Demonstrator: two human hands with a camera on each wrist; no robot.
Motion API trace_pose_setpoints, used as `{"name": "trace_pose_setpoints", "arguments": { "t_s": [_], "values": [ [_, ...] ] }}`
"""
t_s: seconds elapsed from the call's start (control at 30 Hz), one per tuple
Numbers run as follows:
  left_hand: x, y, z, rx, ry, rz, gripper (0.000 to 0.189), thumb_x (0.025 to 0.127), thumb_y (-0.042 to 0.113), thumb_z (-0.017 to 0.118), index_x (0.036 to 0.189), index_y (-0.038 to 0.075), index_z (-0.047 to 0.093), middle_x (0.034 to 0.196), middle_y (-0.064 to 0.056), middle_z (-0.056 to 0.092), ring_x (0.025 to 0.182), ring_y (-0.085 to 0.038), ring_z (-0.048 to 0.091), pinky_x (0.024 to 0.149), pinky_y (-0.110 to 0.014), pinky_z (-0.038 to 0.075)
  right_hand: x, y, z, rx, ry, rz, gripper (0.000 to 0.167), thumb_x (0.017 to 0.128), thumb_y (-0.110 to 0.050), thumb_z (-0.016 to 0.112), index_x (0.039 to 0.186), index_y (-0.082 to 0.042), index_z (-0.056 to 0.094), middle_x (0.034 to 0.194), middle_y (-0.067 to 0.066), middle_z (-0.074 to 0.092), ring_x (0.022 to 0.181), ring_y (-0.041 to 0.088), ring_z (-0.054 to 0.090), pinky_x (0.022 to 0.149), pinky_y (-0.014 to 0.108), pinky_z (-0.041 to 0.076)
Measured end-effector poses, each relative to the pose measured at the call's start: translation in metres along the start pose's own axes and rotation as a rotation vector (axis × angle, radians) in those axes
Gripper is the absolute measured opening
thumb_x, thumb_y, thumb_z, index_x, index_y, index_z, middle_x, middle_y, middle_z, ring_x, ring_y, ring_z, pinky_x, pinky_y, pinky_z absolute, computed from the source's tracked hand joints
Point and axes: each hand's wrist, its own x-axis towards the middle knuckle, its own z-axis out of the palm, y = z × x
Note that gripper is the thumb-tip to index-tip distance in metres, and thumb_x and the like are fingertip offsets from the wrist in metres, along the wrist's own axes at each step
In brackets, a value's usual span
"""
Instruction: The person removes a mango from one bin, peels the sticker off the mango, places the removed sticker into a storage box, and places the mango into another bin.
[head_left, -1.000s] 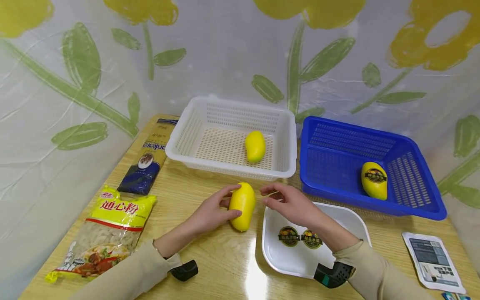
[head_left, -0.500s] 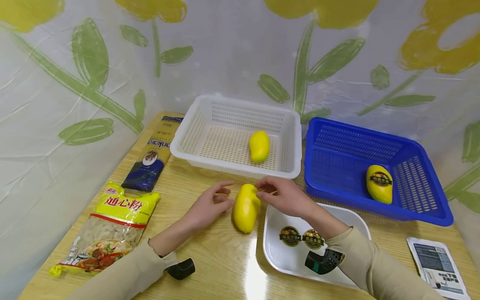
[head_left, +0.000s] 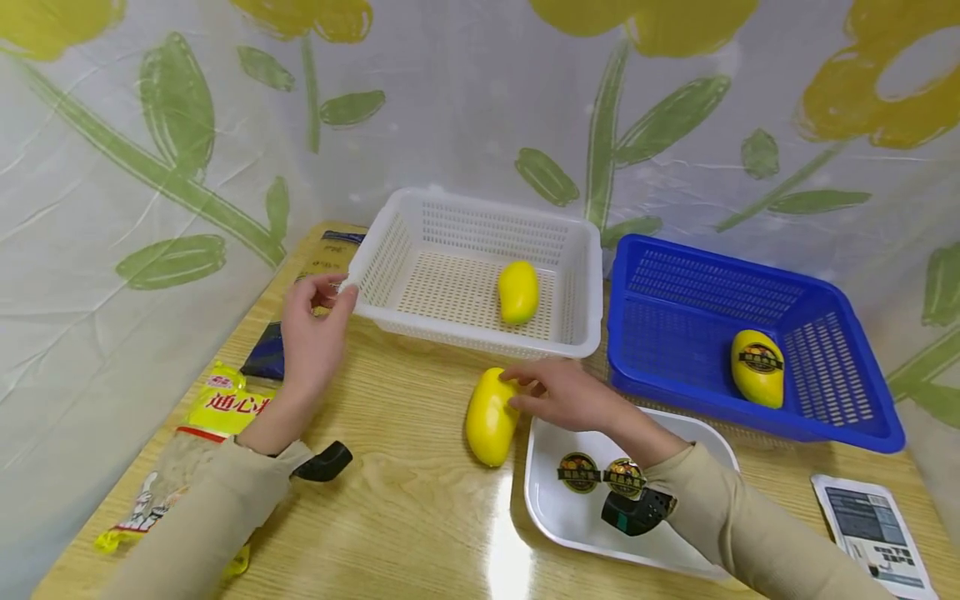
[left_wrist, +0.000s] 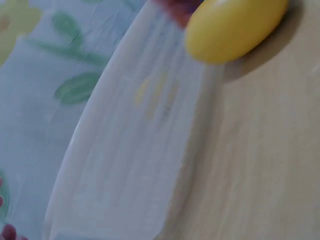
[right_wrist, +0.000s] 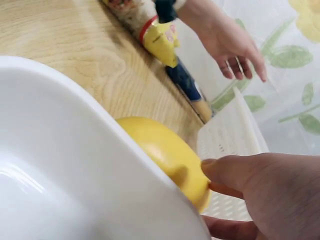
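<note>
On the wooden table lies a yellow mango (head_left: pixel 491 421), between the white basket and a white tray (head_left: pixel 570 525). My right hand (head_left: pixel 566 396) holds its upper right end, thumb on the near side and fingertips over the top. In the right wrist view the thumb (right_wrist: pixel 225 170) presses the mango just beyond the tray rim. My left hand (head_left: pixel 315 333) is at the left rim of the white basket (head_left: pixel 465 333), fingers loosely bent with nothing in them. Inside that basket lies another mango (head_left: pixel 519 292).
A blue basket (head_left: pixel 675 333) at right contains a mango with a round label (head_left: pixel 757 367). Two similar labels (head_left: pixel 577 472) are in the tray. A blue-and-gold packet (head_left: pixel 266 354) and a macaroni bag (head_left: pixel 217 408) lie at left, a white pouch (head_left: pixel 873 533) at right.
My left hand let go of the mango and moved up and left to the white basket's rim. The right hand came in from the tray side and took hold of the mango.
</note>
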Motion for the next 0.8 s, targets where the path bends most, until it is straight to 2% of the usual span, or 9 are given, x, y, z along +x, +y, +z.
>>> {"name": "trace_pose_setpoints", "arguments": {
  "t_s": [0.17,0.27,0.4,0.57,0.8],
  "values": [
    [0.022,-0.005,-0.007,0.081,-0.017,-0.032,0.042,0.099,0.04,0.054,0.128,0.01,0.06,0.128,-0.011,0.042,0.107,-0.02,0.042,0.079,-0.031,0.036,0.006,-0.009,-0.001,-0.094,-0.097,-0.007,0.043,0.098,-0.026,0.06,0.135,-0.007,0.058,0.13,0.012,0.062,0.114,0.029,0.061,0.094,0.042,0.049],
    [0.032,-0.015,-0.008,0.029,-0.049,-0.095,0.044,0.101,0.04,0.051,0.131,0.009,0.059,0.126,-0.007,0.048,0.103,-0.017,0.047,0.078,-0.027,0.041,0.013,-0.017,0.001,-0.166,-0.137,-0.013,0.045,0.098,-0.03,0.059,0.137,-0.008,0.057,0.134,0.012,0.059,0.121,0.029,0.057,0.099,0.043,0.046],
    [0.037,-0.027,-0.008,-0.096,-0.093,-0.179,0.042,0.101,0.036,0.052,0.131,0.008,0.059,0.114,0.003,0.055,0.093,-0.01,0.052,0.073,-0.019,0.048,0.021,-0.027,0.005,-0.251,-0.165,-0.025,0.049,0.096,-0.035,0.061,0.139,-0.01,0.056,0.133,0.015,0.059,0.121,0.031,0.056,0.093,0.045,0.048],
    [0.038,-0.034,-0.008,-0.135,-0.152,-0.193,0.041,0.1,0.034,0.054,0.132,0.009,0.059,0.115,0.003,0.055,0.095,-0.009,0.056,0.077,-0.017,0.05,0.028,-0.034,0.011,-0.289,-0.177,-0.077,0.05,0.094,-0.029,0.066,0.138,-0.009,0.056,0.13,0.017,0.058,0.115,0.032,0.056,0.092,0.044,0.047],
    [0.041,-0.041,-0.012,-0.239,-0.262,-0.222,0.044,0.097,0.031,0.06,0.134,0.008,0.055,0.127,-0.004,0.052,0.103,-0.014,0.056,0.086,-0.024,0.052,0.029,-0.036,0.018,-0.218,-0.204,-0.102,0.047,0.092,-0.016,0.069,0.137,-0.011,0.056,0.133,0.025,0.046,0.116,0.035,0.051,0.096,0.044,0.045]
  ]
}}
